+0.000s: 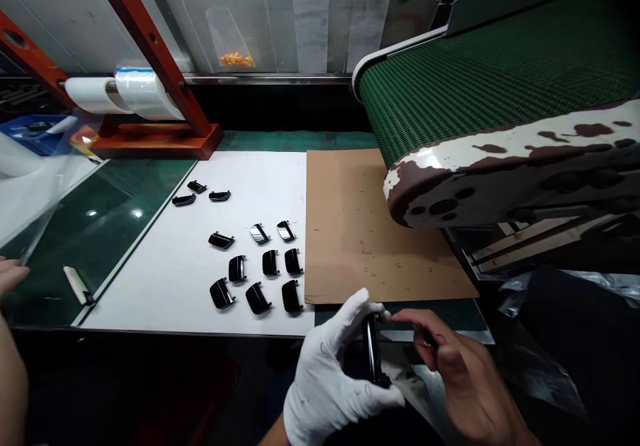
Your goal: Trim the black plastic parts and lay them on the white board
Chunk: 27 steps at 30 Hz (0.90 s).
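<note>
Closed firmly around a shiny black plastic piece (373,349), the left hand (333,373) in a white cotton glove, near the front edge of the table. Just beside it, the bare right hand (457,373), with fingers (415,319) bent and very near the top of the piece; its grip impossible to tell, because of dark shapes under the fingers. Lower part of the held piece hidden behind the glove.

Twelve more black pieces (258,298), curved and glossy, lying in loose rows on a smooth white board (150,293). Next to the board, a brown cardboard sheet (345,233) with many tiny curled bits. Above the cardboard, a woven green conveyor belt (500,79) on a white frame (500,153) with brown stains. Farther back, two rolls of clear film (145,93) on a red wooden stand (155,139), and a clear bag (233,46) with orange bits at the back wall. At the left, a white-handled knife (76,285) on a green mat (95,213), a loose film sheet (30,193), and another person's hand (10,276), cut off by the edge of the view. In the far corner, a blue tray (35,133), its contents hard to make out.
</note>
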{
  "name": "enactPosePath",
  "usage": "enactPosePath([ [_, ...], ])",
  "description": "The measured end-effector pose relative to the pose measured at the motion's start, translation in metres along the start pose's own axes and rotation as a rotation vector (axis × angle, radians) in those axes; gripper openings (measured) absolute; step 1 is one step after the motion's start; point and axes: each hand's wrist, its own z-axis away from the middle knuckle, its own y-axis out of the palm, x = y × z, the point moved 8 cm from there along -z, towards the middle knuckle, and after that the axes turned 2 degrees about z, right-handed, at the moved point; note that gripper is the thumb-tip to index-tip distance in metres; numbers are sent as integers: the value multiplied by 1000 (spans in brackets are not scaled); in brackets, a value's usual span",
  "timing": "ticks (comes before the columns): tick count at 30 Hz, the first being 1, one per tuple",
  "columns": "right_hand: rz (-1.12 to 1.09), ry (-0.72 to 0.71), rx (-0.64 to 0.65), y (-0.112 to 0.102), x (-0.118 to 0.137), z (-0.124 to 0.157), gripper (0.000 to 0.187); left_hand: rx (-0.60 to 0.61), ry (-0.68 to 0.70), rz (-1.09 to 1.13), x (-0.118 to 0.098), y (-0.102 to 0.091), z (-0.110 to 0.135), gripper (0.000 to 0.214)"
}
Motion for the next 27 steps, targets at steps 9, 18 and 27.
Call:
enactPosePath([
  [9,-545,304,-81,14,-58,31,54,-30,-20,-30,9,-6,0,90],
  [18,-347,369,-307,2,-78,38,27,-36,86,-373,6,-9,-3,81],
  [27,-118,202,-205,11,-33,23,6,88,344,-864,-6,8,-2,66],
])
